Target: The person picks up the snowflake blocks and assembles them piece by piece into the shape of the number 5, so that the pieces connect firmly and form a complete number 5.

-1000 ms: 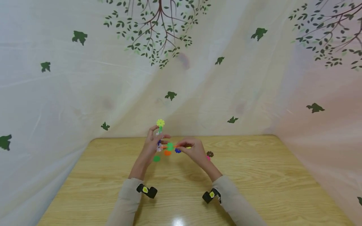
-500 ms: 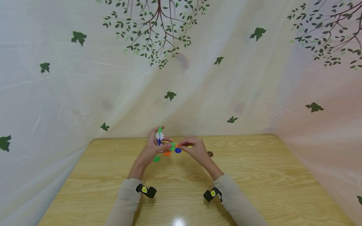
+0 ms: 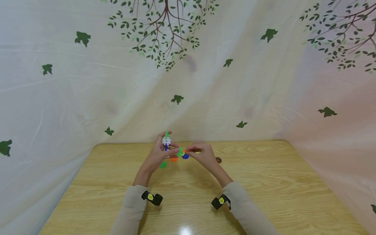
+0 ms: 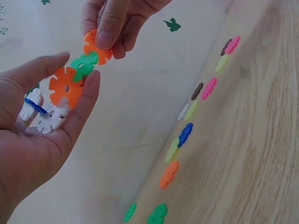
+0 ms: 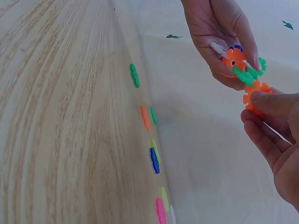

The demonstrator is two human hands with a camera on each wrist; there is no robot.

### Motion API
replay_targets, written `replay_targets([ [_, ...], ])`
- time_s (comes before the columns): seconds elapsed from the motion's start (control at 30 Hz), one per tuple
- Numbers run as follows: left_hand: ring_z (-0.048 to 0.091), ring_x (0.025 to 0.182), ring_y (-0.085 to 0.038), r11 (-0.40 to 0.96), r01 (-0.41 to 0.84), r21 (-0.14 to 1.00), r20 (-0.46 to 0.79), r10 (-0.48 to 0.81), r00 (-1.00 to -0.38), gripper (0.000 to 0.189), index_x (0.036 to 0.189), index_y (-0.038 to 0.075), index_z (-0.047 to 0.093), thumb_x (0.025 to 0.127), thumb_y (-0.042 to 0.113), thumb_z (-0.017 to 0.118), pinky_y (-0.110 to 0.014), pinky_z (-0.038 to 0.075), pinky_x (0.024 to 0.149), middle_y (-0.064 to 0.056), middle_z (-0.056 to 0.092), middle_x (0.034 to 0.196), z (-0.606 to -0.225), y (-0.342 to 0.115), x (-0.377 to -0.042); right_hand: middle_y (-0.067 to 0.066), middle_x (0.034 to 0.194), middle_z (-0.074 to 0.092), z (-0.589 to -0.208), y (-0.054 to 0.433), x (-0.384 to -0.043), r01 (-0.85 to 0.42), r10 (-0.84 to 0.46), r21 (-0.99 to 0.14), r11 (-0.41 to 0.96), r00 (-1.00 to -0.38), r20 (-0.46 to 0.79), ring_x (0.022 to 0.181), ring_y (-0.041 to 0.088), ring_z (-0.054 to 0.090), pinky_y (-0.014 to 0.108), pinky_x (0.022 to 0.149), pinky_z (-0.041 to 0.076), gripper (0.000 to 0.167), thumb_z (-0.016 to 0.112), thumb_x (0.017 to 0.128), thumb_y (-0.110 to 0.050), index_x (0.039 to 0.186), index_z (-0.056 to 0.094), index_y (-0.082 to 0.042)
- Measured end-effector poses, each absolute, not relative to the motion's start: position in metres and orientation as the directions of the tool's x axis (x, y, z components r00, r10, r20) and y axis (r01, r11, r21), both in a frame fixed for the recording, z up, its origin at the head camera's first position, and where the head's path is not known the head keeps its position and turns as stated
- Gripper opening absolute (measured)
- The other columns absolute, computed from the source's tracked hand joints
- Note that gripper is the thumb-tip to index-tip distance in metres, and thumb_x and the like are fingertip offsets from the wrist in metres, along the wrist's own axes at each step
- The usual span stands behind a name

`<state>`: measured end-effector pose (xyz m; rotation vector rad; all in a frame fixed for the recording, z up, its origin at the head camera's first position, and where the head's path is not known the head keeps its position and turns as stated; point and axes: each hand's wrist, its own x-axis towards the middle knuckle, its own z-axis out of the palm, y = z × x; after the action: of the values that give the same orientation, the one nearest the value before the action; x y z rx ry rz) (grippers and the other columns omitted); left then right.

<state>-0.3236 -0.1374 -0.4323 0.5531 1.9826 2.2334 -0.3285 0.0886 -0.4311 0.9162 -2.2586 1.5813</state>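
Pinching an orange flower disc point(image 4: 91, 45) in right hand point(image 4: 120, 23), gripping linked disc chain point(image 4: 60, 84) in left hand point(image 4: 37, 156), up off the counter point(image 4: 243, 149). Can spot pink discs point(image 4: 209, 88) from left wrist, not head; there, just catching a yellow disc point(image 3: 197, 152) behind right hand.

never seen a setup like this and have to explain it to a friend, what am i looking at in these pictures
There is no machine at work here, just a person's two bare hands. The wide picture comes from a camera worn on the head; the two closer ones come from a camera on each wrist, watching that hand. On the wooden table lie loose notched discs, including a green piece, an orange piece and a blue piece. The left hand holds a string of joined discs, while the right hand pinches an orange disc at its end.
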Motion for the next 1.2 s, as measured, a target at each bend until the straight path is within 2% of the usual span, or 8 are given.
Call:
replay_targets([
  [0.23,0.069,0.086,-0.018,-0.068,0.141,0.988,0.156,0.316,-0.936,0.093,0.154,0.026,0.026,0.084,-0.008,0.077,-0.030,0.060,0.077,-0.007,0.070,0.103,-0.431,-0.139,-0.322,0.014,0.094,0.075,-0.431,0.088,-0.329,-0.603,-0.374,-0.770,0.208,-0.777,0.507,0.084,0.012,0.070,0.023,0.074,0.060,0.004,0.077,0.088,0.000,0.091,0.079,-0.001],
  [0.37,0.067,0.082,-0.018,-0.044,0.139,0.989,0.146,0.292,-0.945,0.093,0.154,0.023,0.027,0.083,-0.009,0.077,-0.029,0.059,0.076,-0.005,0.069,0.097,-0.431,-0.139,-0.321,0.016,0.094,0.076,-0.431,0.086,-0.329,-0.614,-0.398,-0.762,0.207,-0.764,0.507,0.085,0.015,0.072,0.024,0.074,0.061,0.005,0.077,0.088,0.000,0.092,0.079,-0.001],
  [0.57,0.065,0.082,-0.017,-0.054,0.127,0.990,0.137,0.268,-0.954,0.093,0.153,0.024,0.031,0.081,-0.011,0.077,-0.029,0.058,0.077,-0.005,0.067,0.095,-0.431,-0.136,-0.321,0.016,0.093,0.076,-0.431,0.085,-0.327,-0.612,-0.401,-0.764,0.206,-0.765,0.504,0.083,0.011,0.071,0.026,0.074,0.061,0.006,0.076,0.087,0.002,0.092,0.079,-0.001],
  [0.7,0.066,0.085,-0.018,-0.074,0.124,0.990,0.141,0.303,-0.942,0.091,0.154,0.025,0.030,0.082,-0.008,0.076,-0.030,0.057,0.078,-0.005,0.066,0.096,-0.429,-0.132,-0.320,0.018,0.090,0.075,-0.432,0.083,-0.327,-0.617,-0.398,-0.769,0.166,-0.755,0.521,0.080,0.012,0.070,0.025,0.072,0.060,0.006,0.077,0.086,0.003,0.089,0.079,-0.001],
  [0.8,0.066,0.088,-0.019,-0.089,0.119,0.989,0.142,0.331,-0.933,0.091,0.154,0.025,0.027,0.084,-0.007,0.076,-0.030,0.057,0.080,-0.007,0.066,0.097,-0.426,-0.129,-0.317,0.020,0.089,0.075,-0.428,0.082,-0.323,-0.615,-0.401,-0.772,0.162,-0.756,0.518,0.078,0.018,0.070,0.023,0.071,0.059,0.005,0.077,0.086,0.004,0.088,0.079,0.001],
  [0.97,0.066,0.088,-0.020,-0.089,0.121,0.989,0.143,0.321,-0.936,0.093,0.155,0.024,0.027,0.082,-0.008,0.076,-0.031,0.057,0.081,-0.010,0.065,0.099,-0.422,-0.126,-0.314,0.017,0.090,0.075,-0.424,0.084,-0.320,-0.605,-0.404,-0.759,0.241,-0.774,0.488,0.077,0.019,0.071,0.022,0.072,0.059,0.005,0.077,0.086,0.002,0.088,0.080,-0.001],
  [1.2,0.065,0.082,-0.018,-0.069,0.129,0.989,0.144,0.299,-0.943,0.092,0.153,0.022,0.029,0.081,-0.010,0.076,-0.030,0.058,0.078,-0.008,0.065,0.097,-0.422,-0.126,-0.315,0.016,0.091,0.076,-0.429,0.086,-0.326,-0.587,-0.390,-0.755,0.293,-0.794,0.466,0.076,0.020,0.072,0.025,0.070,0.059,0.005,0.080,0.085,0.000,0.089,0.078,-0.001],
])
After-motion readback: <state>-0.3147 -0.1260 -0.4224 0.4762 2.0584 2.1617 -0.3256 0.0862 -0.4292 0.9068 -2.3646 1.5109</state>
